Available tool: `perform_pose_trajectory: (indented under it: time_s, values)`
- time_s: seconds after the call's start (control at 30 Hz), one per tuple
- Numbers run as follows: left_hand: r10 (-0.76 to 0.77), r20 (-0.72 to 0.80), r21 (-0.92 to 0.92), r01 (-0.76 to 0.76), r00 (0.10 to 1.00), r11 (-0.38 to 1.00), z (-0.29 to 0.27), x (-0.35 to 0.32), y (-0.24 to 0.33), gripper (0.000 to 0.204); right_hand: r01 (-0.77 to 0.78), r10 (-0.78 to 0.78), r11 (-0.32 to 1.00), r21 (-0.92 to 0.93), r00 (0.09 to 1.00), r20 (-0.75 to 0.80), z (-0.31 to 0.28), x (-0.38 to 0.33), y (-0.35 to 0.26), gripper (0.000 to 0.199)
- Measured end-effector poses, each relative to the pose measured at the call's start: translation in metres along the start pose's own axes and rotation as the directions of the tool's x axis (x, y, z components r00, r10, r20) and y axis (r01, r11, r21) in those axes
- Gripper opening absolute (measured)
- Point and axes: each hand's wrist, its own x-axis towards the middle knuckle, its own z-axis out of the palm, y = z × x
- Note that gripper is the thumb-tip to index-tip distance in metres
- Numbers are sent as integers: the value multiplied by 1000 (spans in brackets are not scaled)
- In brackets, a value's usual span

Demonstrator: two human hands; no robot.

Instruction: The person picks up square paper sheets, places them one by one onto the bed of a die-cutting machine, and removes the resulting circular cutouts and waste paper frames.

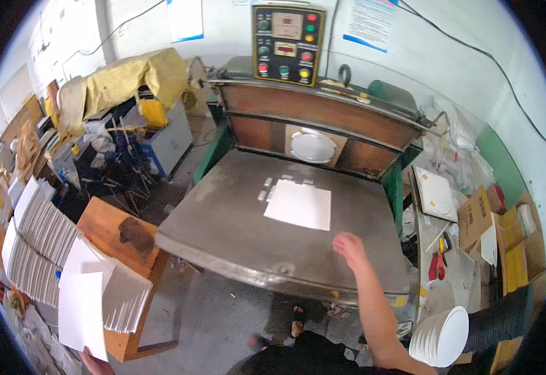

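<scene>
At the lower left my left hand (96, 364) grips the bottom edge of a white card sheet (80, 310), which stands up beside stacked white card. My right hand (350, 248) is over the front right part of a machine's flat grey metal bed (223, 212). Its fingers are loosely curled together with nothing visible in them. Just beyond that hand another white card sheet (301, 205) lies on the bed, against several small pale blocks (268, 182). The raised brown platen (254, 134) behind carries a board with a pale round die (313, 146).
Tall stacks of white card (41, 250) fill a wooden bench (101, 219) at left. A control panel (285, 47) with coloured buttons tops the machine. At right are red-handled scissors (436, 267), a cardboard box (477, 219) and a pile of white discs (446, 337).
</scene>
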Motion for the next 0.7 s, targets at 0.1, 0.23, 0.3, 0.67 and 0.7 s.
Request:
perform_pose_trajectory:
  time_s: [0.1,0.23,0.3,0.67,0.7]
  values:
    - [-139,77,-402,159,987,902,39,-55,18,50,-217,155,955,-203,946,-285,23,102,8,26]
    - [-328,483,-180,458,812,871,182,-200,63,74,-171,220,940,297,966,-140,10,189,44,22]
    - [-316,686,-167,565,655,808,221,-230,30,69,-291,306,892,347,952,13,26,208,52,20]
    - [-276,935,-24,816,223,578,499,-320,-40,35,-75,18,884,462,992,127,-70,132,-83,33]
    - [-320,915,12,775,247,632,534,-325,-31,36,-21,-9,882,471,998,62,-90,107,-96,40]
